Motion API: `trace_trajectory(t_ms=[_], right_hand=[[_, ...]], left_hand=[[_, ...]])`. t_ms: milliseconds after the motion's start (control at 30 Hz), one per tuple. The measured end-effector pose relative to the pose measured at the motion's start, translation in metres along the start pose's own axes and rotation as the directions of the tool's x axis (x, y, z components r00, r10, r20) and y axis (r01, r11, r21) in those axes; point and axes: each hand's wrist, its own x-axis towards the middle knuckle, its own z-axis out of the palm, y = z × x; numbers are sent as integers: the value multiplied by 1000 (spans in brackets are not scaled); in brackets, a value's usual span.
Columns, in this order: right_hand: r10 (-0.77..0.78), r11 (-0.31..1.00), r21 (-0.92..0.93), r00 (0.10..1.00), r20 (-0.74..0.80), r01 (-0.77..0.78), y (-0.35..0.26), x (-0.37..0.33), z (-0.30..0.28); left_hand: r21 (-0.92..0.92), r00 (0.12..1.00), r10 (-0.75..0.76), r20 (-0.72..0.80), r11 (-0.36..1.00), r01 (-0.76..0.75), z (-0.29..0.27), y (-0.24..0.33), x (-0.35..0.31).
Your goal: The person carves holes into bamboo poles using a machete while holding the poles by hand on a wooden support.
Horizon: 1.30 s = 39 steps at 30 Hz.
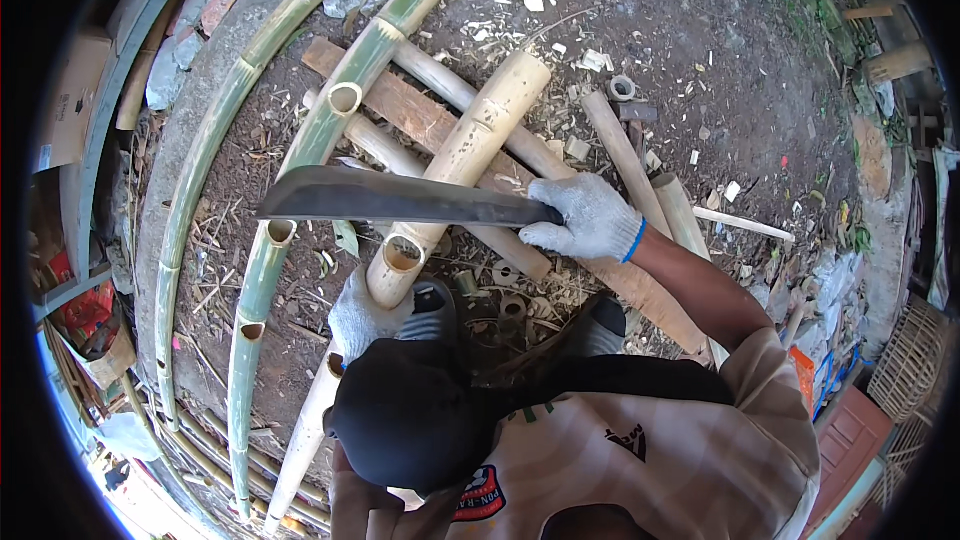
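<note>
My right hand [588,215], in a white knit glove with a blue cuff, is closed round the dark handle of a machete. The long, dark machete blade [400,197] points left across a pale, peeled bamboo pole [478,130]; I cannot tell whether it touches the pole. My gloved left hand [366,318] is closed on the pole's near part, just below a hole cut in its wall. The pole slants from the upper right down to the lower left. Beside it, to the left, lies a green bamboo pole [330,135] with several holes cut in it.
Another holed green bamboo pole [215,120] curves along the far left. Under the pale pole lie a wooden plank [420,115] and thinner poles. Pale chips [590,60] litter the dirt. A hammer [637,113] lies to the right. Wicker baskets [905,345] stand at the right edge.
</note>
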Motion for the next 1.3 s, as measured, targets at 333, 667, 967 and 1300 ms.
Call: trace_trajectory(t_ms=[333,667,967,1300], right_hand=[[356,542,661,854,379,-519,65,10,5],[322,936,280,838,-441,-212,37,3,-50],[305,927,-142,919,-250,-347,28,20,31],[237,970,4,952,-192,-241,22,20,26]], left_hand=[[1,994,62,90,998,-62,4,-17,4],[27,999,-34,26,999,34,3,-5,1],[4,999,39,10,999,-39,9,-13,4],[-21,997,59,-42,998,-60,17,-20,4]])
